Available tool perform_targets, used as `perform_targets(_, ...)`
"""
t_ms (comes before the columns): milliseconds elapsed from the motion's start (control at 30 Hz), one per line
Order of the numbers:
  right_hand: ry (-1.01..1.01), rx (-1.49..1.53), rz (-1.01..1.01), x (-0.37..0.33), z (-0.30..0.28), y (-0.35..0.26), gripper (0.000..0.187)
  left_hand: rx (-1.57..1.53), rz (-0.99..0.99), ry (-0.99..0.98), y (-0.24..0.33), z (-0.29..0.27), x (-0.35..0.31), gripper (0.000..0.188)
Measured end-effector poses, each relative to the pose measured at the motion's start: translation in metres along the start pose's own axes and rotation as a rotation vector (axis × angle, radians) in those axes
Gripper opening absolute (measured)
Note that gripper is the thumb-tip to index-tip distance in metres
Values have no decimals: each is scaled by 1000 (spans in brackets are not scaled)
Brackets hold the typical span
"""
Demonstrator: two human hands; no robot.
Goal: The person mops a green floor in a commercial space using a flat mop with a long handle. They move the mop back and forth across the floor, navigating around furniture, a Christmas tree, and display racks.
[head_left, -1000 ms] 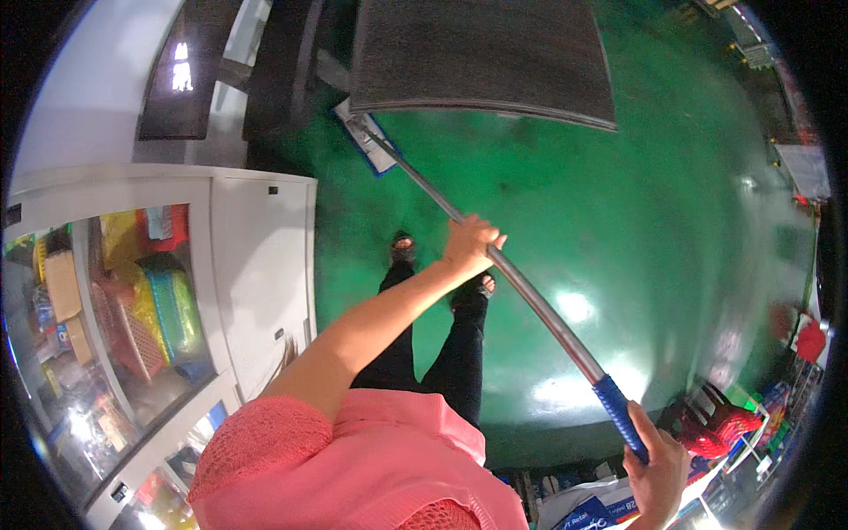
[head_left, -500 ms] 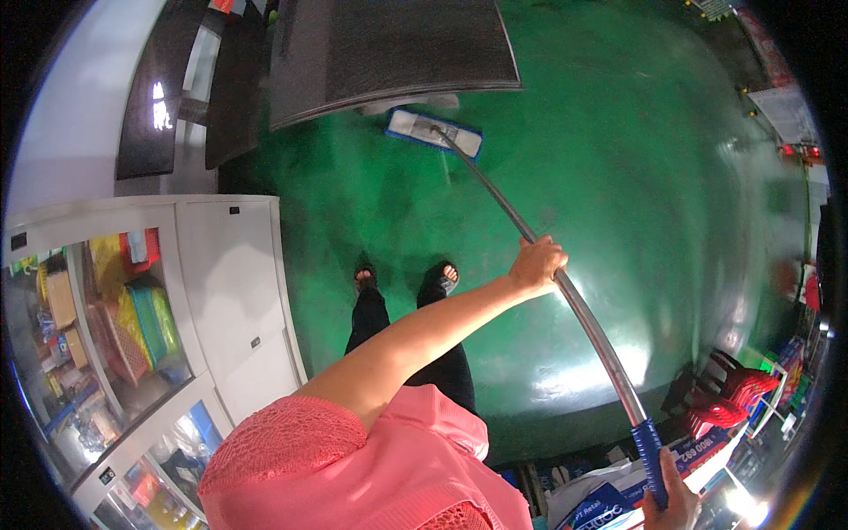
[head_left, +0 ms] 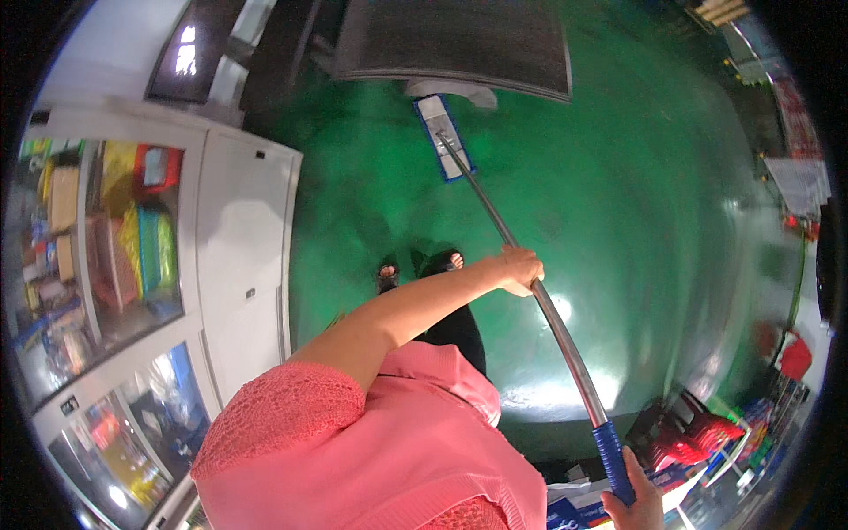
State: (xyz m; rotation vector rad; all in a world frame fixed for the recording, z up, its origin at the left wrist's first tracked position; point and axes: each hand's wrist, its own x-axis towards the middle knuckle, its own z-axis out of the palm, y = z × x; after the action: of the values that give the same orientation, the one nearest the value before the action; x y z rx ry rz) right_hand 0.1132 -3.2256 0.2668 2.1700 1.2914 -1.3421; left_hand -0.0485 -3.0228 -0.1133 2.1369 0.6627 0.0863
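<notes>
A flat mop with a long metal pole (head_left: 566, 340) slants across the view from lower right to upper middle. My left hand (head_left: 523, 269) is closed around the pole partway along, with that arm stretched across my body. At the lower right my right hand (head_left: 638, 502) grips the blue ribbed handle (head_left: 611, 455) near the pole's top end. The blue-edged, pale mop head (head_left: 432, 111) lies on the green floor, turned lengthwise, its far end close to the dark desk's lower edge.
The dark desk panel (head_left: 450, 44) stands ahead, with a pale rounded object (head_left: 477, 94) beneath its edge. To the left is a white cabinet (head_left: 247, 221) with glass doors and packed shelves. Red stacked chairs (head_left: 698, 435) and cluttered goods sit at the right. The green floor (head_left: 609, 203) reflects light.
The mop head has swivelled from lying crosswise to lying lengthwise and sits further left relative to the desk. Both hands keep their hold on the pole. The whole view has shifted.
</notes>
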Motion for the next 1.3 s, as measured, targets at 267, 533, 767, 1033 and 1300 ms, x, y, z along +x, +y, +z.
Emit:
perform_targets(267, -67, -275, -110, 3, 24, -75, 58, -53, -240, 33, -45, 2, -130, 16)
perform_targets(533, -140, -716, -30, -18, 30, -205, 55, -188, -412, 443, -52, -3, -237, 14)
perform_targets(767, -272, -1089, -151, -35, 31, -263, 60, -288, -544, 735, -26, 25, -308, 17)
perform_targets(1033, 106, -893, -691, -14, 34, -221, 55, -258, -649, 847, -18, 62, -316, 13)
perform_targets(1300, 244, -490, -289, 5, -26, -87, 44, -194, -526, 469, 8, 55, -148, 10)
